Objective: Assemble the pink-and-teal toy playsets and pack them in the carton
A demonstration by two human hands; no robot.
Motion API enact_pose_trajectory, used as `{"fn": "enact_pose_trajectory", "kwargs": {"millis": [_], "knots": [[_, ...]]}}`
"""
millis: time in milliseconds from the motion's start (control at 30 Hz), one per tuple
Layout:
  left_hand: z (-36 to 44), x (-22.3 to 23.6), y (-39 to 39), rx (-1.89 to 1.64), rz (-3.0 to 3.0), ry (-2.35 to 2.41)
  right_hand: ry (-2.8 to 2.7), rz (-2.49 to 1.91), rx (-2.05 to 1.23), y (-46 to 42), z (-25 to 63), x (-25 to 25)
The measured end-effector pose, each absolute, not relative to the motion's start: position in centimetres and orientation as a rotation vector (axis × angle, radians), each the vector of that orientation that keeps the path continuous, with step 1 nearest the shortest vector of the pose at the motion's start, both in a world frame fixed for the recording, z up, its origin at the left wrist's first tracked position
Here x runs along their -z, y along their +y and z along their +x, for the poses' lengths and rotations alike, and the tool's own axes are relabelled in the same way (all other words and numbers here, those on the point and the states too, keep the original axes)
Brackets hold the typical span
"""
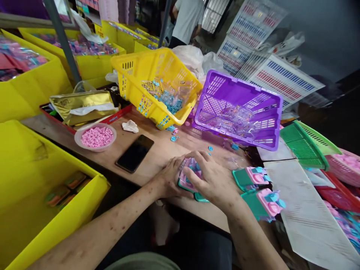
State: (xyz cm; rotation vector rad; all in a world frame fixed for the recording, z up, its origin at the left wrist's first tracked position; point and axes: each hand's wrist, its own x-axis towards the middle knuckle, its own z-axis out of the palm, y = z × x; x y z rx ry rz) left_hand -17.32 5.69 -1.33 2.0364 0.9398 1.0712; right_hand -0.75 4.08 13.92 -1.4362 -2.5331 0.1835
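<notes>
A small toy set [189,182] with a green base, pink and purplish parts and some clear plastic rests at the table's front edge. My left hand [168,180] is wrapped round its left side. From the right and above, my right hand [215,180] closes over the same set, its thumb and fingers bent across the top, so much of the toy is hidden. Right of my right hand sit two similar green toy sets: an upper one [250,177] and a lower one [264,203], each with a pink part and blue pieces on it.
Behind my hands stand a yellow basket [160,114] and a purple basket [239,80], both holding bagged small parts. A phone [135,153] and a bowl [81,144] of pink pieces lie left. Yellow boxes [92,180] flank the table. A person [187,22] is at the back.
</notes>
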Motion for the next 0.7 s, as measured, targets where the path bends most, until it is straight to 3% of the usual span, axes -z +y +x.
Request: {"fn": "enact_pose_trajectory", "kwargs": {"millis": [100,300,700], "knots": [[-17.4,0.9,5.7,-1.054,2.034,0.939,-2.495,-1.409,-0.033,4.4,-1.4,-13.9],[-17.1,1.2,5.8,-1.145,1.994,0.902,-2.655,-1.035,-0.060,5.6,0.8,-15.7],[-16.6,1.2,5.1,-1.170,1.981,0.996,-2.613,-1.096,0.149,4.9,0.1,-14.6]]}}
